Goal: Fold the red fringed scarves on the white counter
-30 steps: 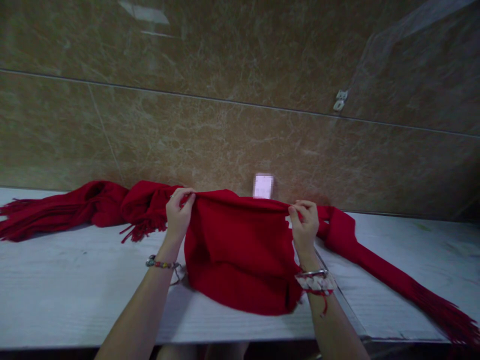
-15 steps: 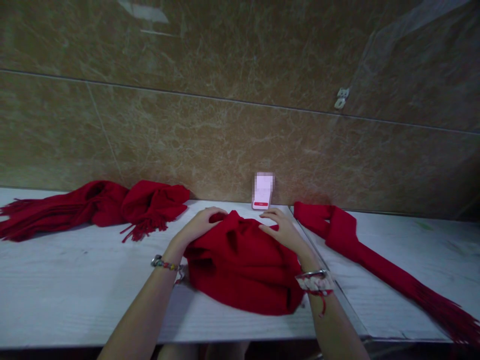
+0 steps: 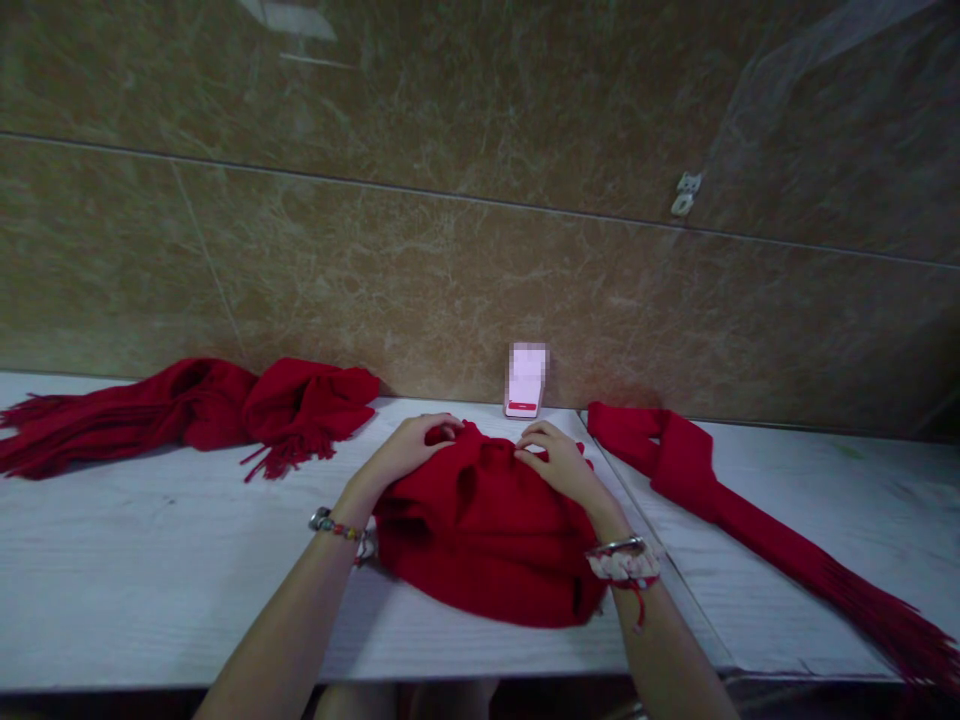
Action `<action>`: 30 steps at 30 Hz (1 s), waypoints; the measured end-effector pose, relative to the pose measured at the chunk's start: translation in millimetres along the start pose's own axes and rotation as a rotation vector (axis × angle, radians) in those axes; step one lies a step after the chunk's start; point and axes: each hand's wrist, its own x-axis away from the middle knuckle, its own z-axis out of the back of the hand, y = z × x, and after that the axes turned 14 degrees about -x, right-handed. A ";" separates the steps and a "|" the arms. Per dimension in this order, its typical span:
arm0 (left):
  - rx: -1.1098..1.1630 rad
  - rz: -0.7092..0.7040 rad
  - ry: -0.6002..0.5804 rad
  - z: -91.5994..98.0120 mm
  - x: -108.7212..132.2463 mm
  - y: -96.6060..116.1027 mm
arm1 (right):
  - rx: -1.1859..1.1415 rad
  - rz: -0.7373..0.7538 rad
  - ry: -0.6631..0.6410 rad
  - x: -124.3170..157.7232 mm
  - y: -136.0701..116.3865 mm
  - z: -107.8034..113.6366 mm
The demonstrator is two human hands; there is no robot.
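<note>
A bunched red scarf [image 3: 491,535] lies on the white table in front of me, with several folds across its top. My left hand [image 3: 420,442] is at its far left edge, thumb and fingers curled on the fabric. At the far right edge, my right hand [image 3: 556,462] pinches the cloth between thumb and fingertips. Small red bits of the cloth's edge show beyond both hands. The underside of the scarf is hidden.
To the left lies a red fringed scarf [image 3: 202,405], loosely looped. On the right, a folded red scarf [image 3: 690,465] trails its fringe toward the table's front edge. A phone [image 3: 525,380] leans against the brown marbled wall [image 3: 420,270]. A seam [image 3: 652,535] crosses the white table [image 3: 187,580].
My right hand has moved slightly left, and its fingers have closed onto the scarf's far edge. The left hand has shifted a little inward. Both side scarves stay put.
</note>
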 end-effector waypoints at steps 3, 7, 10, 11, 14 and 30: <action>-0.075 0.011 0.062 1.6 0.1 4.0 | -0.008 -0.008 -0.040 1.0 -0.2 -2.5; -0.187 0.043 0.268 7.3 -0.9 2.8 | -0.001 0.017 0.082 0.0 -5.9 -1.5; -0.225 0.087 0.499 13.6 -1.1 -3.2 | -0.007 0.042 0.252 -1.5 -11.1 1.8; -0.223 0.103 0.567 15.6 -0.8 -5.3 | -0.013 0.048 0.304 -2.0 -12.6 2.9; -0.200 0.137 0.698 20.0 0.7 -8.8 | -0.029 0.062 0.433 -2.8 -16.0 6.6; 0.405 0.027 0.567 32.1 3.3 -11.3 | -0.224 -0.036 0.485 -0.5 -2.2 35.8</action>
